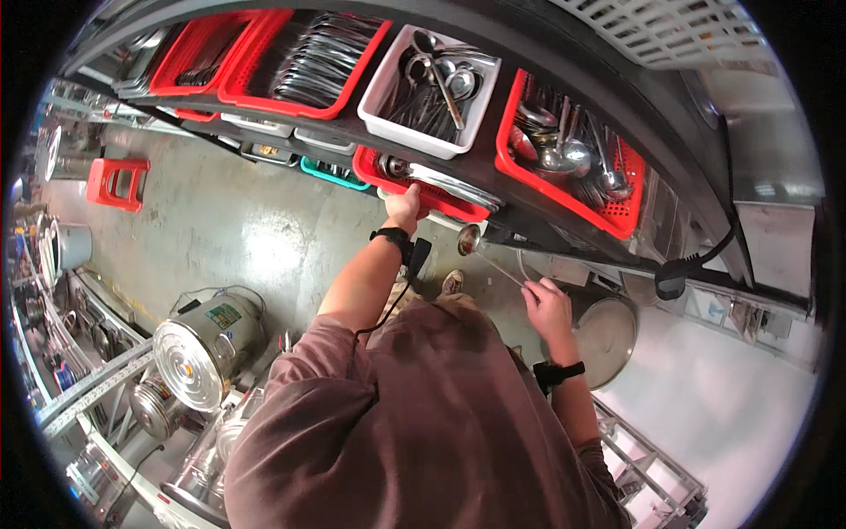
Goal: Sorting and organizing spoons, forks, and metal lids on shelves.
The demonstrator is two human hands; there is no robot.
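My left hand [404, 208] grips the near edge of a red plastic basket [460, 212] on a lower shelf; its fingertips are partly hidden against the basket. Long metal utensils [449, 187] lie lengthwise in that basket, with rounded ladle bowls [393, 166] at their left end. In my right hand [548, 309] is the thin handle of a metal ladle [469, 239]. The ladle's bowl points up and left, just in front of the basket and apart from it.
On the shelf above stand a white bin [370, 117] of spoons and ladles, a red basket [564, 204] of ladles and another red basket [385, 35] of flat metal utensils. A black plug [674, 279] hangs at right. Behind left are a large metal pot [189, 363] and a red stool [117, 184].
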